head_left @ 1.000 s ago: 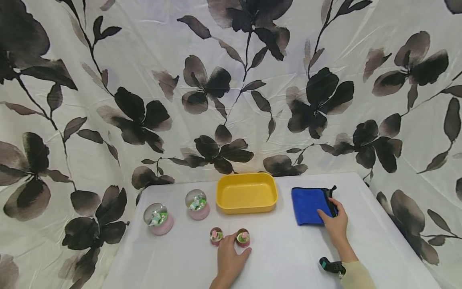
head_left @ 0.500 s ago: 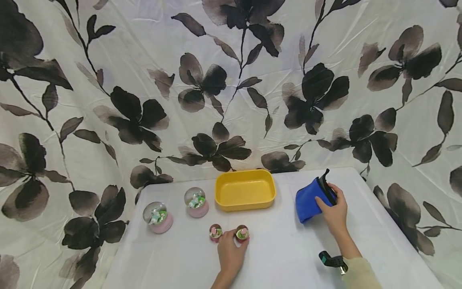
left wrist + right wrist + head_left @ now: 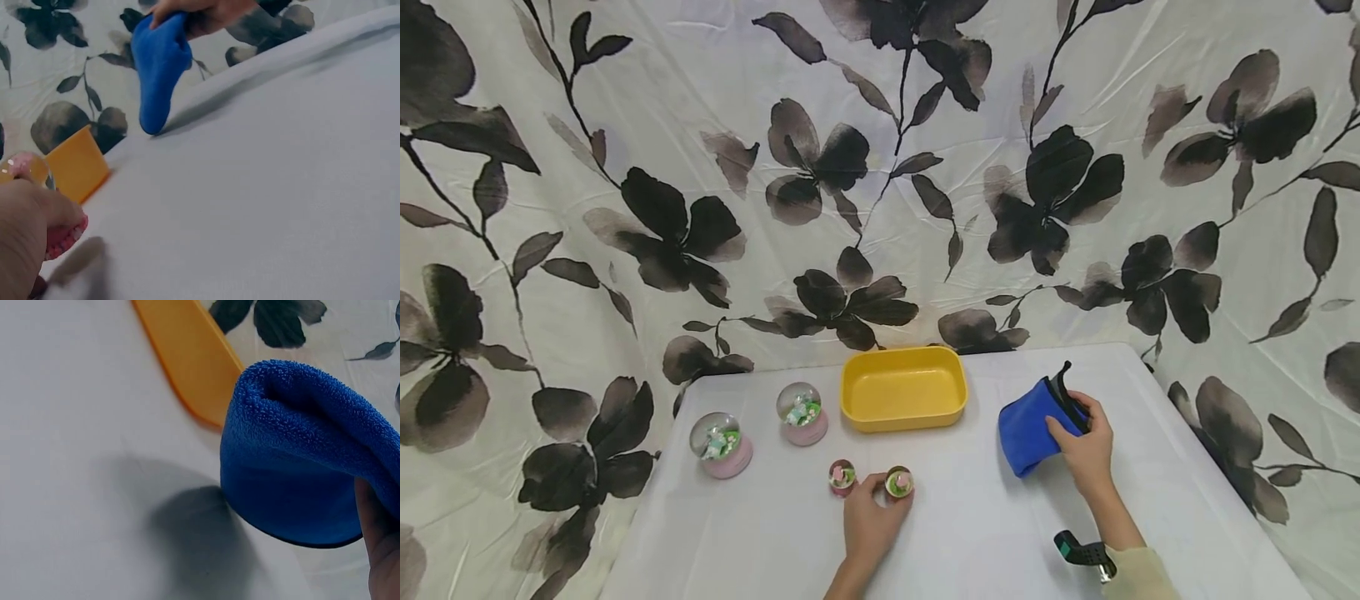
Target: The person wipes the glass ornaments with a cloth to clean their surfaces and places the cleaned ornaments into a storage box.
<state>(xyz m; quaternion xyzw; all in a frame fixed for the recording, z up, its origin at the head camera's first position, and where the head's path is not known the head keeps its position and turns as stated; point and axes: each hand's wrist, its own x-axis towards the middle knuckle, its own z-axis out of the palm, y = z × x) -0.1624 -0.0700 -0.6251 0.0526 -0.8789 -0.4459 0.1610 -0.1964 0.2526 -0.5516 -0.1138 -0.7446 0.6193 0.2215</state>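
My left hand point(image 3: 871, 518) pinches a small snow globe point(image 3: 898, 482) with a pink figure inside. Its red-pink base point(image 3: 62, 242) hangs above the tablecloth in the left wrist view, a shadow beneath it. Just left of these fingers stands a second small snow globe point(image 3: 842, 477). At the right, my right hand point(image 3: 1088, 446) grips a blue microfiber cloth point(image 3: 1028, 429) with black edging, thumb on the near side. The cloth is folded over and raised at the hand, its lower end drooping near the table; its fuzzy inner side point(image 3: 294, 444) shows in the right wrist view.
A yellow rectangular tray point(image 3: 904, 423) sits at the back middle of the white-covered table point(image 3: 970, 533). Two larger snow globes with pink bases, one point(image 3: 802, 414) nearer the tray and one point(image 3: 721, 446) farther left, stand upright. Behind hangs a floral curtain point(image 3: 947, 208).
The cloth lay flat and is now lifted and bent in my right hand. My left fingers, spread beside the small snow globe before, have closed round it and raised it.
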